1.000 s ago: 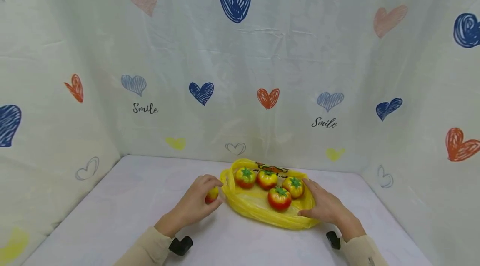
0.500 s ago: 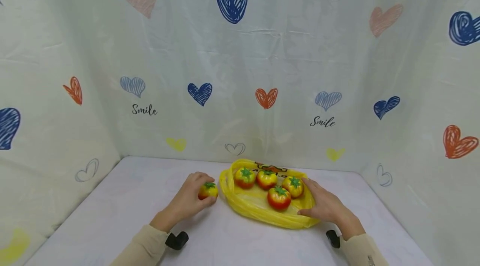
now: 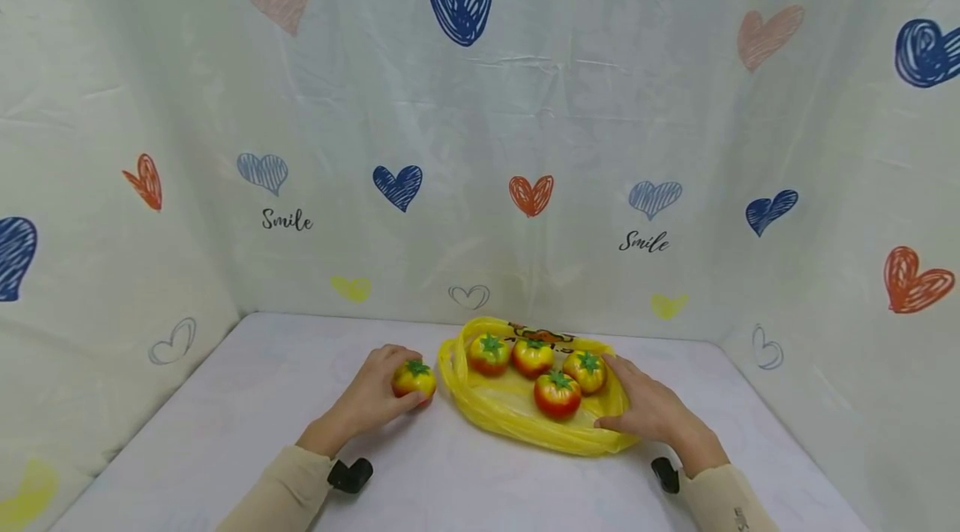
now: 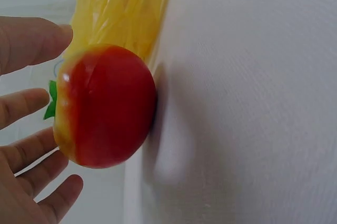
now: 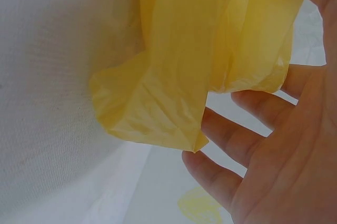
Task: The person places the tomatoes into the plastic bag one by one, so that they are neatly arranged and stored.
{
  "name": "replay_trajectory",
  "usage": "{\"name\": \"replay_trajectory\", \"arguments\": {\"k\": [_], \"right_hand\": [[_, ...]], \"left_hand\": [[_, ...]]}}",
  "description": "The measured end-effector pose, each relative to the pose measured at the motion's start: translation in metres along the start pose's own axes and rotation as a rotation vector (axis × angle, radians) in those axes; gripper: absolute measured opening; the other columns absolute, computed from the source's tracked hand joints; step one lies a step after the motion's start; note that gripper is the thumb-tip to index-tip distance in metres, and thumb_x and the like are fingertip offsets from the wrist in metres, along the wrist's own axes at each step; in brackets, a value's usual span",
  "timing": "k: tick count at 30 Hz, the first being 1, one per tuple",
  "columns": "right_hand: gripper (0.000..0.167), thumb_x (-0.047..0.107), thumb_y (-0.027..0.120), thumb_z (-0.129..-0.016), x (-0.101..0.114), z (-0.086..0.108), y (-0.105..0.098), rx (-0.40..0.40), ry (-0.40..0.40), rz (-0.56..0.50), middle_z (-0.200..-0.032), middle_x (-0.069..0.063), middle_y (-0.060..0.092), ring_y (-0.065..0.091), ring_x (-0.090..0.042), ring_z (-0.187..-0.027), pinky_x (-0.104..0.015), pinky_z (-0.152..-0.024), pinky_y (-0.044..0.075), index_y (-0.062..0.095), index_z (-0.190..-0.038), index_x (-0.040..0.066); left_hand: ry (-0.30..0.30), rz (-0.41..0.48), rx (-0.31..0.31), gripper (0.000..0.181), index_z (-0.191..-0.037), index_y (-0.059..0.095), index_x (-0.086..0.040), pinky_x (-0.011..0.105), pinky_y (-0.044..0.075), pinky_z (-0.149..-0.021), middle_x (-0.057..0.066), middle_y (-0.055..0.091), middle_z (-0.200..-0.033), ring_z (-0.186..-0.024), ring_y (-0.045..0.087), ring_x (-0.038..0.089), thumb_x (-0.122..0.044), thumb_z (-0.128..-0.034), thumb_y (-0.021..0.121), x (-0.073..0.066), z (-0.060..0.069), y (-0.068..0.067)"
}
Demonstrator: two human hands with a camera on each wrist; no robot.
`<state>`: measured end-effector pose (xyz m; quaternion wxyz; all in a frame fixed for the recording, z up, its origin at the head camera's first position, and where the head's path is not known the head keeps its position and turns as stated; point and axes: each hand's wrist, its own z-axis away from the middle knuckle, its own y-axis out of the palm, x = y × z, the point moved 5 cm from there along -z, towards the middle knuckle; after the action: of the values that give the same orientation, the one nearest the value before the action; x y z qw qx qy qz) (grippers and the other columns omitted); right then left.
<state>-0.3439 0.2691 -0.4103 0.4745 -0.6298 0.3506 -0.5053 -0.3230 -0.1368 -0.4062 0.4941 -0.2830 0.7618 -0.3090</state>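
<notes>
A red-and-yellow tomato with a green leafy top rests on the table, left of the yellow plastic bag. My left hand curves round its left side; in the left wrist view the thumb and fingers stand spread about the tomato without squeezing it. Inside the open-mouthed bag sit several similar tomatoes. My right hand lies at the bag's right end, thumb toward the front and fingers toward the back. Its fingers are loosely extended against the hanging plastic, not clenched.
A pale cloth covers the table. Behind it and at both sides hangs a white curtain with printed hearts. Black wrist devices sit below both hands.
My left hand has moved left with the tomato, away from the bag, and its hold has loosened, showing more of the tomato. My right hand has stayed at the bag's right end.
</notes>
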Motion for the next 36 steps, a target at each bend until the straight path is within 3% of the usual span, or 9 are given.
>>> {"name": "replay_trajectory", "arguments": {"k": [9, 36], "right_hand": [[0.105, 0.053, 0.080, -0.067, -0.0006, -0.0006, 0.0001, -0.011, -0.030, 0.017, -0.151, -0.017, 0.030, 0.037, -0.042, -0.131, -0.062, -0.099, 0.035, 0.029, -0.149, 0.011], [0.106, 0.052, 0.080, -0.067, 0.0000, -0.0002, -0.0005, -0.001, -0.013, 0.008, -0.151, -0.018, 0.030, 0.036, -0.043, -0.132, -0.063, -0.100, 0.033, 0.028, -0.150, 0.011]], "left_hand": [[-0.060, 0.018, 0.061, 0.055, -0.129, 0.056, -0.015, 0.050, 0.039, -0.103, 0.009, 0.045, -0.139, -0.123, 0.045, 0.028, -0.024, -0.0791, 0.078, 0.0055, 0.0012, 0.0043], [-0.050, 0.045, 0.052, 0.042, -0.117, 0.061, -0.013, 0.043, 0.046, -0.096, 0.002, 0.052, -0.116, -0.104, 0.052, 0.019, -0.018, -0.0783, 0.078, 0.0092, -0.0003, 0.0000]]}}
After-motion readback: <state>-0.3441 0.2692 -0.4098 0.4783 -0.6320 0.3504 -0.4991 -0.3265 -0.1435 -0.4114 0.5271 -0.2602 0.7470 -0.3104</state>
